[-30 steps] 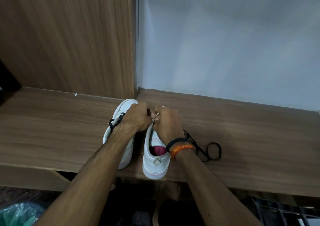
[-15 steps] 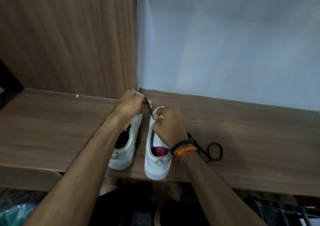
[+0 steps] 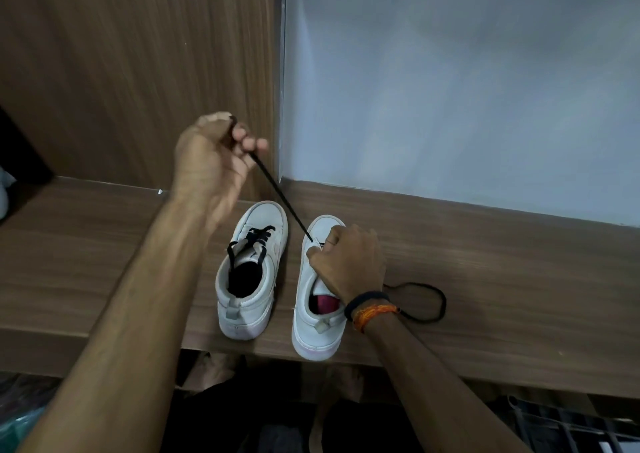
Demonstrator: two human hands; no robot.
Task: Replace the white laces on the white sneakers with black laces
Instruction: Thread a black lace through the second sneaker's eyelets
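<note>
Two white sneakers side by side on a brown wood-grain shelf, toes toward the back, heels at the front edge. Left sneaker already threaded with black lacing across the upper eyelets, dark inside. Right sneaker just beside it, not quite touching, with a pink-red insole showing at the opening.

Left hand raised well above the shelf, in front of the wooden panel, fingers curled into a loose fist and pinching the end of a black lace. Lace pulled taut, running diagonally down and right from that fist to the forward eyelets of the right sneaker.

Right hand down on top of the right sneaker, fingers curled over the eyelet area, thumb and fingertips pinching the shoe's upper right where the lace enters. Covers most of the tongue, so lacing beneath cannot be made out. Black band and orange thread band on that wrist.

Slack of the same black lace looped on the shelf just right of the right wrist, lying flat.

Grey wall behind the shelf, right of the panel. No brand mark, label or writing legible on either sneaker; heel tabs plain from here.
</note>
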